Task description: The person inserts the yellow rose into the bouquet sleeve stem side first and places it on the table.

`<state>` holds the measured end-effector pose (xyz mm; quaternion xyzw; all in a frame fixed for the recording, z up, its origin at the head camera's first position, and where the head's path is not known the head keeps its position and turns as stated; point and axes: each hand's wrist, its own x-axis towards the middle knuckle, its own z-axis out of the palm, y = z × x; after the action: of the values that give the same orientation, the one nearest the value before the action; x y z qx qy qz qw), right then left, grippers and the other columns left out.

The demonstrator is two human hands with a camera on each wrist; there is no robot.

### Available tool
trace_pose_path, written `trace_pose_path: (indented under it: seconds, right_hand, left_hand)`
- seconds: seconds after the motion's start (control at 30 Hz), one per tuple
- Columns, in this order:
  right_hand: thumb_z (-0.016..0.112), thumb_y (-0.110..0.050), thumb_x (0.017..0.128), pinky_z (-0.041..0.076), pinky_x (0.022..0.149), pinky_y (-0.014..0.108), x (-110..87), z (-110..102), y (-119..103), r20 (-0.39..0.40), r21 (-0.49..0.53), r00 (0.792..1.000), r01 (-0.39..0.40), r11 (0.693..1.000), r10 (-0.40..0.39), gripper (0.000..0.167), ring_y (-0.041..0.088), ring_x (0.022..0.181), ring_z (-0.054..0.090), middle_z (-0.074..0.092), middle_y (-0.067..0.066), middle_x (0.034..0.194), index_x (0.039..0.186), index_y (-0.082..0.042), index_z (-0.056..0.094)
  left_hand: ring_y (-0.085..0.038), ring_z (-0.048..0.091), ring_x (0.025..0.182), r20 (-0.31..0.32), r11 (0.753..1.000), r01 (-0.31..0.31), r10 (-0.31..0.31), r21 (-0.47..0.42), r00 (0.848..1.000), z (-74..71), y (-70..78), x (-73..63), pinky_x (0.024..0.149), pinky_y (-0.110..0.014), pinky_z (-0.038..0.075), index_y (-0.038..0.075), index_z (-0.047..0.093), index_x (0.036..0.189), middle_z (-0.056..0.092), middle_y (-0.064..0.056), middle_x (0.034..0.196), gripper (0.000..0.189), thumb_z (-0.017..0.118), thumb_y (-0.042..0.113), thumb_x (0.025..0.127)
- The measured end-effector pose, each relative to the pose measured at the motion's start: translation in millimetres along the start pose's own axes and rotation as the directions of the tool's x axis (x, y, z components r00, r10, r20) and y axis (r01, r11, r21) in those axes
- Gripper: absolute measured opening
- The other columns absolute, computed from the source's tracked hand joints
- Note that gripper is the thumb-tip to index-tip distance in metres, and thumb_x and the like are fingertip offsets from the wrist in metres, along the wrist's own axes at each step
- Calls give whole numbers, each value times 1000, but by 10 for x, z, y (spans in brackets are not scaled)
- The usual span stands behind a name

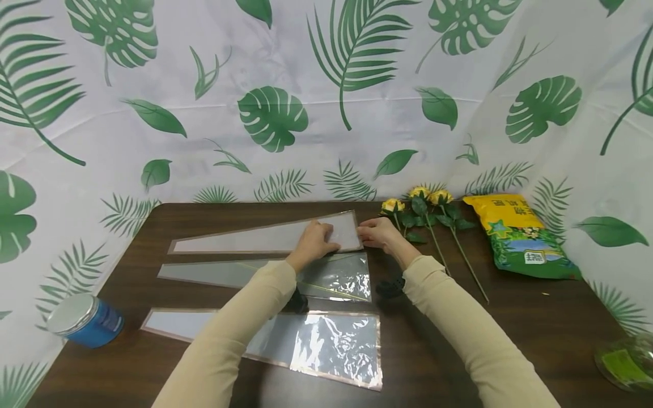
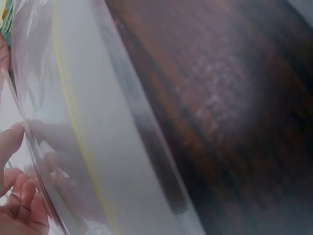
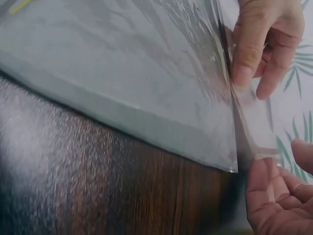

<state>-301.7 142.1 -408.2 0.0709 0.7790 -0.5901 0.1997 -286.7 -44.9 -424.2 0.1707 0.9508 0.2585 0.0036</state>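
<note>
My left hand (image 1: pixel 313 241) lies over the wide end of the farthest flower sleeve (image 1: pixel 250 239), a long tapered plastic bag with a white face and brownish border. Its thumb and fingers pinch the sleeve's long edge. At the short wide edge is my right hand (image 1: pixel 380 233), its fingers hooked at the corner. In the right wrist view, the fingers (image 3: pixel 261 183) show through the clear plastic, with the thumb a little apart from them. Just nearer lies a second, clear sleeve (image 1: pixel 211 271) with a yellow line. A third sleeve (image 1: pixel 267 340), brown-bordered and shiny, lies nearest.
Three yellow roses (image 1: pixel 419 205) with long stems lie right of the hands. Beyond them is a yellow and green bag (image 1: pixel 525 238). A blue tin (image 1: pixel 97 323) stands at the left edge, a clear jar (image 1: pixel 630 362) at the right. A leaf-print cloth (image 1: pixel 204 136) hangs behind the dark table.
</note>
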Motion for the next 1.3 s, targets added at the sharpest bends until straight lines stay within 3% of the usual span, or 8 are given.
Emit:
trace_pose_path:
  seconds: [0.1,0.23,0.43,0.63,0.8,1.1,1.23,1.3]
  right_hand:
    - [61,-11,91,54,80,34,272,-20,189,18,24,998,54,998,-54,41,19,86,62,61,20,111,127,5,53]
    - [66,-11,88,56,67,32,417,12,279,6,60,996,85,995,-86,34,12,67,61,65,12,89,118,4,60]
    - [56,-4,93,55,63,26,-28,194,-15,-95,87,991,103,991,-94,24,6,57,59,59,4,75,109,14,56]
    - [63,-7,89,52,55,20,41,283,73,-201,80,965,185,979,-166,17,5,52,55,56,-1,73,97,8,61]
    - [66,-8,87,53,57,22,42,324,83,-239,40,950,219,975,-203,14,5,54,55,58,0,76,92,5,63]
    - [66,-16,89,52,53,20,27,309,138,-254,31,947,210,977,-195,21,3,54,55,57,-1,70,91,4,65]
    - [61,-20,92,48,48,17,33,271,162,-255,42,954,173,984,-156,26,4,48,54,56,-3,64,95,5,65]
    - [59,-20,93,47,46,16,29,250,165,-246,40,959,152,988,-138,27,3,47,54,55,-4,60,96,6,64]
  left_hand:
    - [-24,48,82,-6,999,15,-15,-49,1000,6,-3,-11,74,-35,41,-2,63,93,52,-10,78,31,75,23,80]
    - [-28,60,94,-33,973,70,-79,-219,996,10,-4,-25,84,-36,48,-6,64,109,66,-20,101,38,72,20,83]
    - [-27,60,108,-35,902,177,-207,-395,978,15,43,-18,92,-36,47,3,59,126,64,-14,118,46,68,25,86]
    - [-23,62,105,-83,851,212,-285,-481,955,46,109,-29,91,-34,47,7,64,121,68,-11,113,40,69,25,86]
    - [-20,64,95,-136,829,232,-343,-509,929,73,142,-37,81,-29,48,9,70,110,71,-6,102,29,70,24,85]
    - [-13,60,77,-189,775,232,-411,-588,892,104,145,-42,61,-17,40,6,74,96,72,-8,90,17,72,16,82]
    - [-8,56,74,-169,714,218,-429,-665,887,99,123,-22,61,-14,40,2,73,97,71,-10,92,18,72,12,82]
    - [-6,54,73,-153,663,212,-447,-718,881,82,115,-9,60,-13,40,0,72,98,71,-11,93,19,72,10,81]
